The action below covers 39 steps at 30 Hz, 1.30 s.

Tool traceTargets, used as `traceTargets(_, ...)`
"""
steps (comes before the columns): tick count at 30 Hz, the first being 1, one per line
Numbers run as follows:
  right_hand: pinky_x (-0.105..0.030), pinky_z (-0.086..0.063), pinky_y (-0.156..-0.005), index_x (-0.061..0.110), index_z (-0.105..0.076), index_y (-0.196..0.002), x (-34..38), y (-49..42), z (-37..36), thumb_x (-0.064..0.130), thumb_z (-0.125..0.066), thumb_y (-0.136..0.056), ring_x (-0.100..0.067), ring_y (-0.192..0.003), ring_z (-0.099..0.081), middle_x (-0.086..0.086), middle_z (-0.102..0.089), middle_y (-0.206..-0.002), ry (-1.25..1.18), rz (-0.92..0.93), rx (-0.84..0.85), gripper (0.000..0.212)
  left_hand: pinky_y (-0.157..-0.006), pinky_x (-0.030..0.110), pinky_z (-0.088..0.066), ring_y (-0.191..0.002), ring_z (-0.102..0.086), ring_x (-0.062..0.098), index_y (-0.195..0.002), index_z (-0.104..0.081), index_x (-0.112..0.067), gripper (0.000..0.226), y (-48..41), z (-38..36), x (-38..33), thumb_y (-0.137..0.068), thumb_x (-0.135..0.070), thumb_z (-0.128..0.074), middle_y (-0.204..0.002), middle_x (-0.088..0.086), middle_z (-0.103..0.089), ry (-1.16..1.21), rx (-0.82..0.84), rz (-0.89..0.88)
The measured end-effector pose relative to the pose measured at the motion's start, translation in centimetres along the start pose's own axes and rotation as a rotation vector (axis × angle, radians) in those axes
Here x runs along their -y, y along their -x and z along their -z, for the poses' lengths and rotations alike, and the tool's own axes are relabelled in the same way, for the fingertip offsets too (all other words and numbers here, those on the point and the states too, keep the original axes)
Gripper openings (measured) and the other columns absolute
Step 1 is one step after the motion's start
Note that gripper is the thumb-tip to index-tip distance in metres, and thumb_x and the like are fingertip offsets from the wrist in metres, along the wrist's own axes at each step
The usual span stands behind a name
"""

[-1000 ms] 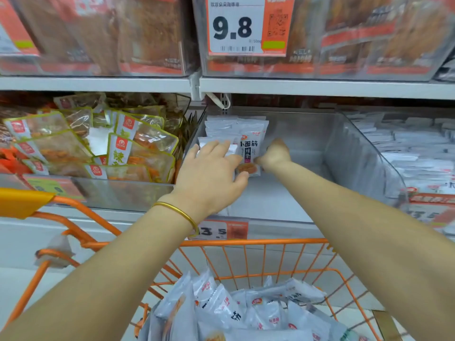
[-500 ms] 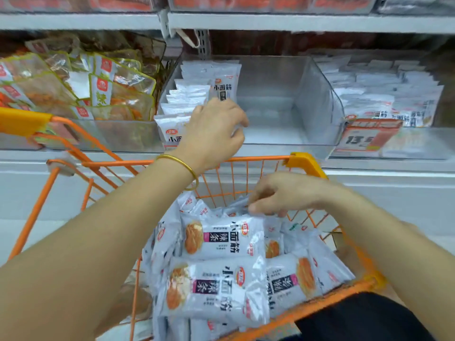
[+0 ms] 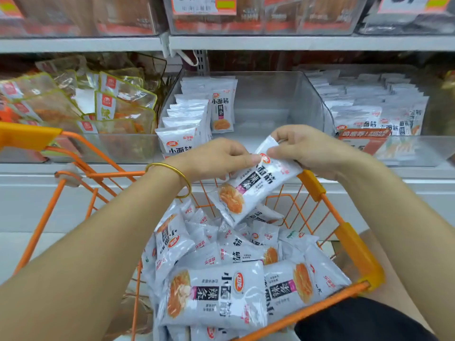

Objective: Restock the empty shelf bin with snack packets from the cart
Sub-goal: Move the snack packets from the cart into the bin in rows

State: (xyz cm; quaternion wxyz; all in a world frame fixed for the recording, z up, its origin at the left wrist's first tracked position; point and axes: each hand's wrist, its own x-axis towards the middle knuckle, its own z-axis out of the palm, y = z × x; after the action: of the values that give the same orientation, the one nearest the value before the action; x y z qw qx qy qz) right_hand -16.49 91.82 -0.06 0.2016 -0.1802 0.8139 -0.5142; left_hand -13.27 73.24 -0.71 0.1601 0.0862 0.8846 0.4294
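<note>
White, crinkly and light, the snack packet (image 3: 248,183) hangs tilted above the cart (image 3: 354,247), its top pinched between left hand (image 3: 216,156) and right hand (image 3: 310,148); sealed edges look safest to hold.

White snack packet (image 3: 249,188) tilted above cart (image 3: 354,244), bin (image 3: 270,94) seemingly part-filled

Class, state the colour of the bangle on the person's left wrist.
Gold. The bangle shows best in the head view, the only view given.
</note>
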Motion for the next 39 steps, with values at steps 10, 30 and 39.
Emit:
traceTargets(10,-0.026,-0.057,-0.06,0.015,-0.065,-0.097,1.4,-3.9,-0.4,0.024,-0.062,-0.089,-0.014,-0.071,-0.071,-0.002,-0.074,-0.084,-0.267,-0.092,0.025,0.013,-0.045,0.021,-0.044,-0.042,-0.043,0.01,-0.058,-0.042,-0.012,0.04,-3.2,3.0,-1.0,-0.092,-0.026,-0.059,-0.051,0.002,-0.046,0.309,-0.474,-0.021)
traceTargets(30,-0.034,-0.052,-0.07,0.013,-0.063,-0.099,-1.4,-22.2,-2.2,0.016,-0.062,-0.082,-0.03,-0.091,-0.065,-0.012,-0.068,-0.102,0.313,-0.141,-0.392,0.017,-0.116,0.049,-0.005,-0.145,0.003,0.021,-0.147,-0.027,-0.012,0.061,-11.8,7.5,2.7,-0.096,-0.046,-0.024,-0.157,0.008,-0.01,-1.302,-0.142,0.185)
traceTargets(39,-0.026,-0.042,-0.047,0.008,-0.044,-0.083,-1.4,-22.7,-3.9,0.008,-0.056,-0.088,-0.028,-0.083,-0.056,-0.012,-0.058,-0.098,0.218,-0.154,-0.408,0.013,-0.117,0.042,-0.009,-0.145,0.002,0.025,-0.139,-0.042,-0.011,0.057,-11.8,7.3,2.2,-0.095,-0.045,-0.029,-0.155,0.015,-0.018,-1.301,-0.139,0.216)
